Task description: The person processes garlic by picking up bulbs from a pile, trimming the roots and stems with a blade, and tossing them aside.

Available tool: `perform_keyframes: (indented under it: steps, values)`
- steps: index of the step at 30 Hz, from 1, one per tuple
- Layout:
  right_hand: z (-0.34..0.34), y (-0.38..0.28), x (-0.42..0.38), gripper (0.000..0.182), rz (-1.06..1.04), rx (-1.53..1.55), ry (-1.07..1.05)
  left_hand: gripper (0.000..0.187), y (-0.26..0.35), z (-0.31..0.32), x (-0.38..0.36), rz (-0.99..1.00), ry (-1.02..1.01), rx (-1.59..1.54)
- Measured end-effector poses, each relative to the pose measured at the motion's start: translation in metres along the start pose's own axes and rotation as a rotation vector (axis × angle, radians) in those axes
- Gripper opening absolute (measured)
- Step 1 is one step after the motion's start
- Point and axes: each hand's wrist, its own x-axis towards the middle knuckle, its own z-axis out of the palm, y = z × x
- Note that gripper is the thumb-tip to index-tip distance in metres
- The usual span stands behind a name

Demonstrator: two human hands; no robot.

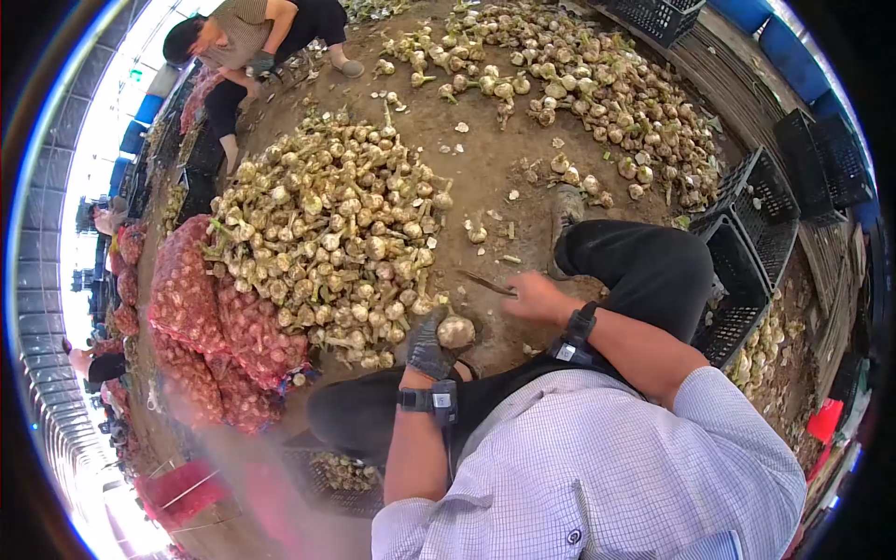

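Note:
My left hand (429, 347), in a dark glove, is closed around a garlic bulb (455, 331) at the near edge of a large garlic pile (327, 224). The bulb's pale round underside faces up. To its right, my bare right hand (537, 299) grips the handle of a knife (487, 283), whose dark blade points left toward the bulb without touching it. A loose bulb (476, 231) and bits of stem lie on the dirt ground beyond the hands.
Red mesh sacks (201, 317) of garlic stand left of the pile. Another garlic heap (597, 84) spreads at the upper right, beside black crates (761, 219). A co-worker (252, 42) bends down at the upper left. A further crate (341, 485) sits by my left leg.

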Motion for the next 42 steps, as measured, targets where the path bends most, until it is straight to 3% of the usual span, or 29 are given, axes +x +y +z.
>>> perform_keyframes:
  steps: [1,3,4,5,7,10,11,13,14,15,16,18,22,26,29,32,34,36,38,42]
  values:
    - [-0.002,-0.009,-0.003,0.034,-0.052,0.147,0.008,0.026,-0.005,0.014,-0.003,0.011,0.040,0.019]
    - [0.005,-0.021,-0.008,0.040,-0.237,0.055,0.060,0.032,-0.012,0.008,0.011,-0.062,0.059,0.069]
    - [0.007,-0.025,-0.009,0.043,-0.329,0.005,0.086,0.034,-0.021,-0.010,0.027,0.124,-0.055,0.360]
    - [0.008,-0.025,-0.009,0.047,-0.275,0.013,0.069,0.036,-0.031,-0.029,0.042,0.316,-0.171,0.647]
    - [0.009,-0.019,-0.004,0.054,-0.170,0.027,0.035,0.042,-0.023,0.008,0.022,-0.042,-0.133,0.133]
    - [0.006,-0.016,0.000,0.051,0.000,0.047,0.005,0.039,-0.019,0.021,0.001,0.044,-0.170,0.096]
    - [0.005,-0.018,0.001,0.055,0.046,0.158,-0.035,0.040,-0.025,0.003,0.016,0.111,-0.102,0.149]
    - [0.000,-0.027,0.003,0.063,0.136,0.377,-0.114,0.043,-0.021,0.023,-0.015,0.322,-0.145,0.416]
    - [0.000,-0.031,0.003,0.062,0.075,0.402,-0.079,0.046,-0.021,0.030,-0.027,0.431,-0.165,0.546]
    - [0.002,-0.034,0.003,0.061,0.012,0.425,-0.049,0.059,-0.019,0.009,-0.006,0.544,-0.189,0.911]
    - [0.003,-0.037,0.003,0.059,-0.055,0.448,-0.023,0.061,-0.020,0.009,-0.004,0.590,-0.225,0.957]
    - [-0.002,-0.041,0.008,0.057,0.001,0.493,-0.050,0.066,-0.017,0.012,0.001,0.689,-0.281,1.056]
    - [-0.008,-0.048,0.005,0.049,0.036,0.408,0.022,0.063,-0.003,0.044,-0.024,0.786,-0.225,1.096]
    - [-0.032,-0.052,0.001,0.030,0.039,0.285,-0.022,0.057,-0.011,0.024,0.002,0.669,-0.152,0.965]
    - [-0.033,-0.043,-0.006,0.023,-0.214,-0.070,0.065,0.047,-0.006,0.037,-0.010,0.678,-0.186,0.954]
    - [-0.031,-0.043,-0.015,0.024,-0.284,-0.056,0.009,0.036,-0.016,-0.005,0.025,0.595,-0.239,1.111]
    - [-0.027,-0.044,-0.018,0.024,-0.244,-0.059,0.012,0.034,-0.015,0.012,0.007,0.498,-0.219,0.882]
    - [-0.021,-0.041,-0.018,0.025,-0.231,-0.096,0.012,0.034,-0.016,0.004,0.009,0.519,-0.211,1.015]
    - [-0.017,-0.034,-0.015,0.026,-0.243,-0.173,0.011,0.034,-0.022,-0.004,0.013,0.435,-0.171,0.893]
    - [-0.014,-0.038,-0.016,0.027,-0.183,-0.213,0.000,0.031,-0.016,0.011,-0.001,0.551,-0.176,1.035]
